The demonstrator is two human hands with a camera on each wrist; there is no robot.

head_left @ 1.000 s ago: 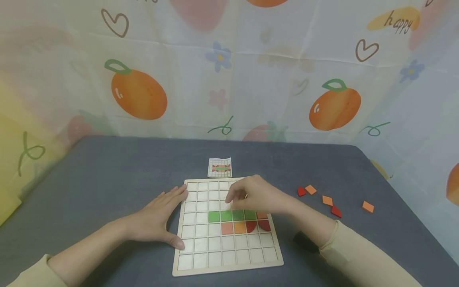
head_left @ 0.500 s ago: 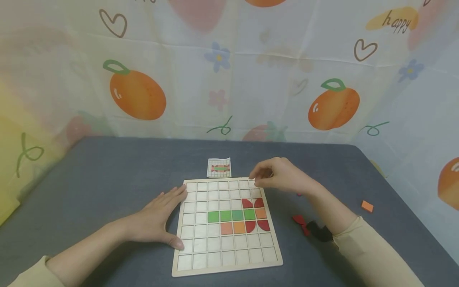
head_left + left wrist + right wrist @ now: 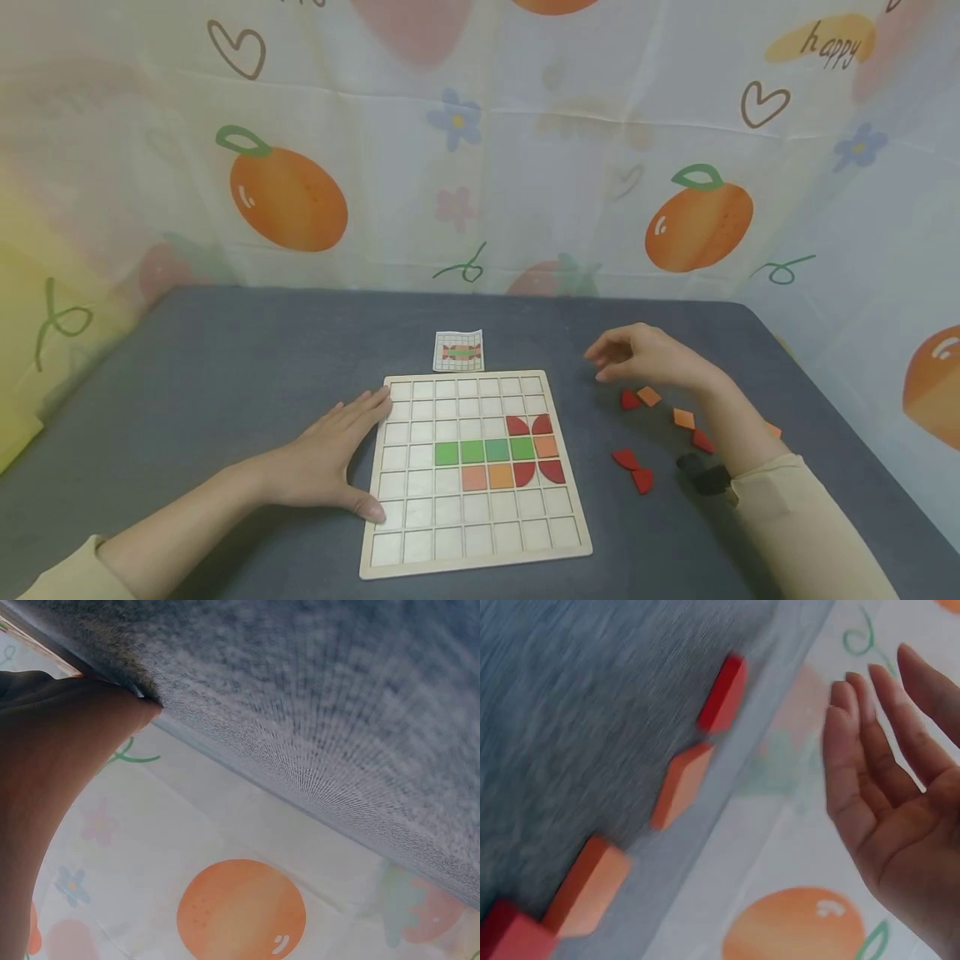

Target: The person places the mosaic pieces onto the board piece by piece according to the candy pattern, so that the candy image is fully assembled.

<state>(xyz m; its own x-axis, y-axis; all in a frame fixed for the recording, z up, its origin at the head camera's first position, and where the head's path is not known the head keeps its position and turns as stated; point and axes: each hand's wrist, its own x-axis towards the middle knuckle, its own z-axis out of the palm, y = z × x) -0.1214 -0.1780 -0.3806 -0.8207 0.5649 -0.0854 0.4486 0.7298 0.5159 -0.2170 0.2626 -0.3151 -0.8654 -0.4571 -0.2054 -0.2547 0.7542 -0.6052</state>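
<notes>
My left hand (image 3: 322,462) rests on the left edge of a wooden grid board (image 3: 450,510), thumb and fingers spread. Several green squares (image 3: 472,452) lie in one row of it, with an orange square (image 3: 546,447) at the right end. Red quarter-round tiles (image 3: 541,425) sit above and below that end. Two more orange-toned squares (image 3: 501,476) fill cells in the row below. To the right of the board, my right hand (image 3: 652,358) hovers over the table, fingers loosely bent. Nothing shows in its palm (image 3: 922,840) in the right wrist view.
Loose orange tiles (image 3: 683,418) and red tiles (image 3: 625,459) are scattered on the dark table (image 3: 247,367) right of the board. The right forearm partly covers one orange tile (image 3: 773,430). A small pattern card (image 3: 458,352) lies behind the board. A printed curtain (image 3: 390,167) hangs beyond.
My right hand has left the board and moved right, uncovering a pair of red tiles in the grid's upper row. The left hand stays on the board's edge.
</notes>
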